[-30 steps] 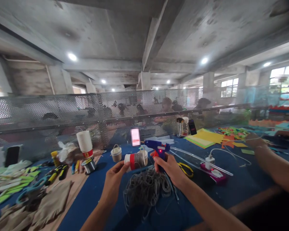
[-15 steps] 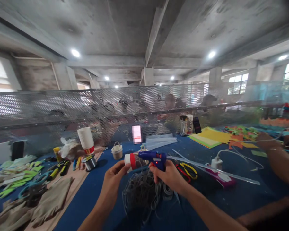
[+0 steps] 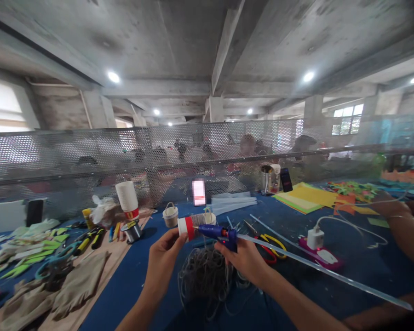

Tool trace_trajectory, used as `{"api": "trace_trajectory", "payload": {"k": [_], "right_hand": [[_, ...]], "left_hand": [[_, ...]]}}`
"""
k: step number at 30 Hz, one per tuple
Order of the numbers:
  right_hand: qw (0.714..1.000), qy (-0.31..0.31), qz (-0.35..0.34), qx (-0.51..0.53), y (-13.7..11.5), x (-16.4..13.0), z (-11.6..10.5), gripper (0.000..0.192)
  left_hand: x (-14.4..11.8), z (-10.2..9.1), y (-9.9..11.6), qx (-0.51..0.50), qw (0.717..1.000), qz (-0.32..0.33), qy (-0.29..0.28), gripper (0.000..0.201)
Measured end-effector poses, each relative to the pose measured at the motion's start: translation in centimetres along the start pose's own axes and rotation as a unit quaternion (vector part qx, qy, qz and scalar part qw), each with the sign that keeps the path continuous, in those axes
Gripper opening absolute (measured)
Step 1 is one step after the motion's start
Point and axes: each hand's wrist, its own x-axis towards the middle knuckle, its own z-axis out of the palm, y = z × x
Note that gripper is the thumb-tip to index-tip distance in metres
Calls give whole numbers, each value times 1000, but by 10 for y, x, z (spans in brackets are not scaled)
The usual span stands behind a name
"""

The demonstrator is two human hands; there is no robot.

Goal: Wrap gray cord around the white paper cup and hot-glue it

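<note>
A blue surface stretched out beneath a concrete ceiling, with a tangle of grey cord lying nearest, just below the work. Above it, the left hand pinched the white end of a paper cup, tipped on its side, between thumb and fingers, while the right hand was wrapped around the grip of a glue gun; whether its trigger was pressed could not be told. The nozzle pointed at the cup's red band, touching or very near, and a long glue stick trailed from the gun's rear. The step in hand looked like laying glue on that band, which called for a steady cup and a light squeeze, fingertips clear of the hot tip. Beyond stood a small bucket, some pale strips and a lit phone, before a perforated screen.
</note>
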Motion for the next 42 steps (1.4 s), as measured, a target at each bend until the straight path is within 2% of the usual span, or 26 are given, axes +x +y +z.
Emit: {"api": "trace_trajectory", "payload": {"k": [17,36,42], "right_hand": [[999,-7,-6,-31,7,0,2,44],[998,-12,-8,-68,2,-1,-1,48],[997,-14,1,-73,-1,-1,-3,49]], "left_hand": [[-2,-1,3,53,998,38,25,33],[-1,-2,0,82,996,44,8,34],[-3,0,5,88,995,45,9,34]]}}
